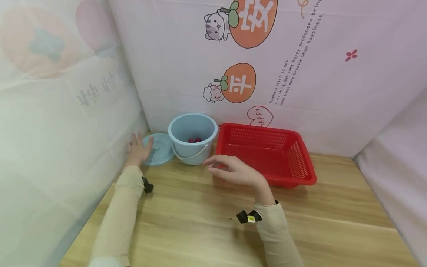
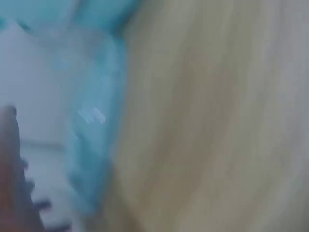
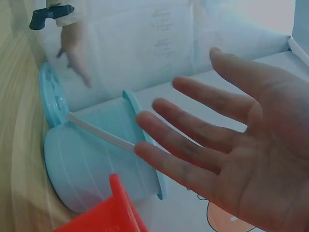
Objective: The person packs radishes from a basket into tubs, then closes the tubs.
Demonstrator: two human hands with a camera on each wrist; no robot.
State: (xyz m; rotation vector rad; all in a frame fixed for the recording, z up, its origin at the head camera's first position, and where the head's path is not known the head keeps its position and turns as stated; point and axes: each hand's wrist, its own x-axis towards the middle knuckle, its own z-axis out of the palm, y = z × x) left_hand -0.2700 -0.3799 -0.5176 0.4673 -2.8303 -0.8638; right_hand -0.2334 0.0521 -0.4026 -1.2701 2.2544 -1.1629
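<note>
On the left of the table my left hand (image 1: 136,151) is spread beside the light blue lid (image 1: 160,149), its thumb over the lid's left edge; I cannot tell whether it touches. The lid lies flat next to a light blue bucket (image 1: 192,148) with a white handle (image 3: 99,131). Small dark red round things (image 1: 195,140) show inside the bucket. My right hand (image 1: 236,170) hovers in front of the bucket and the basket's left side, fingers loosely extended and holding nothing. The left wrist view is blurred, showing the lid's edge (image 2: 94,121).
A red plastic basket (image 1: 267,178) with perforated sides stands to the right of the bucket. Printed white cloth (image 1: 173,66) hangs behind and on both sides of the wooden table (image 1: 186,222).
</note>
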